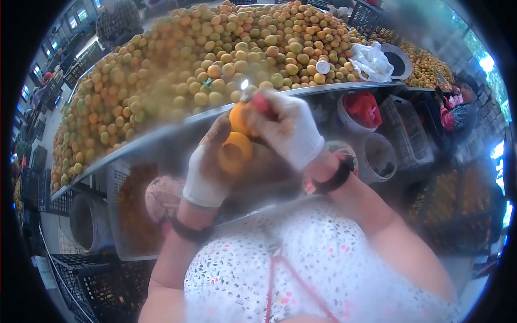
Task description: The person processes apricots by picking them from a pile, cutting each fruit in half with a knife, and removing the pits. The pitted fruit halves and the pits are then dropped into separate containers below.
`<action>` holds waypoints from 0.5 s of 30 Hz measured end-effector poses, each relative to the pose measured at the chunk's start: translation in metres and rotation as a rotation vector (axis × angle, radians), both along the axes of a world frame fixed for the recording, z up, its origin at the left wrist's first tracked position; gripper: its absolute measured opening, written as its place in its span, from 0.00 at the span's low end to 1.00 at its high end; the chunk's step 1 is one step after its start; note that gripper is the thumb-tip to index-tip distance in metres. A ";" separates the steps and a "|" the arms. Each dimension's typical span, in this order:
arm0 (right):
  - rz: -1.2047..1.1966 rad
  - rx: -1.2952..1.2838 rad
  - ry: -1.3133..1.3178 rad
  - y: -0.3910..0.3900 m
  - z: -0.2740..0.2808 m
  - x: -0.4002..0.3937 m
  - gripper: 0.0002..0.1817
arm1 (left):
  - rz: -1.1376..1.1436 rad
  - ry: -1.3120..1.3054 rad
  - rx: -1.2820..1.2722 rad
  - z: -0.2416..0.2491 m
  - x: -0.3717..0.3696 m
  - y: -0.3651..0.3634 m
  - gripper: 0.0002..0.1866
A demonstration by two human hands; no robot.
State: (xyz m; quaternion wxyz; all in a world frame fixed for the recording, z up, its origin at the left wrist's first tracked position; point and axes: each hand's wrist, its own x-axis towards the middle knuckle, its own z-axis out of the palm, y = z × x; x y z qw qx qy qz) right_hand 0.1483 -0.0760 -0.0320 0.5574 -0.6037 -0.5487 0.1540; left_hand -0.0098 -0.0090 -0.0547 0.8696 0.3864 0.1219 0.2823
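My gloved left hand (209, 161) is closed around orange apricot pieces. The lower apricot piece (235, 153) shows a rounded hollow, and another orange piece (239, 117) sits just above it, touching my right fingers. In my right hand (288, 126), also in a white glove, is a small tool with a red handle (261, 102). A bright metal glint shows beside the handle, but the shape of its working end is blurred. Both hands meet at the near edge of a table heaped with whole apricots (215, 70).
A white plastic bag (371, 62) and a round pale lid (322, 67) lie among the fruit. Below the metal table edge (156, 129) stand a bin with orange pieces (137, 210), a bucket with red cloth (362, 110) and crates (406, 129). Another person (458, 110) sits at right.
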 end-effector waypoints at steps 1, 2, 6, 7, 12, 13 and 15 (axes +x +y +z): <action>0.112 -0.181 -0.009 0.000 0.001 0.001 0.14 | 0.066 0.051 0.103 -0.008 0.001 0.003 0.26; 0.113 -0.184 -0.006 0.000 -0.001 0.000 0.14 | 0.130 0.103 0.205 -0.014 0.001 0.005 0.26; 0.015 -0.048 0.089 -0.002 -0.005 -0.006 0.13 | 0.149 0.086 0.055 -0.015 0.005 0.011 0.24; 0.067 0.000 0.264 -0.006 0.001 -0.004 0.11 | 0.104 0.040 -0.038 -0.012 0.004 0.011 0.23; 0.006 0.236 -0.413 -0.021 0.028 0.004 0.11 | 0.131 0.023 -0.091 -0.005 0.006 0.002 0.23; 0.005 0.236 -0.415 -0.025 0.034 -0.001 0.11 | 0.137 0.031 -0.083 -0.001 0.006 -0.001 0.23; 0.089 0.176 0.292 -0.030 0.039 -0.015 0.11 | 0.145 0.038 -0.072 0.001 0.005 -0.004 0.24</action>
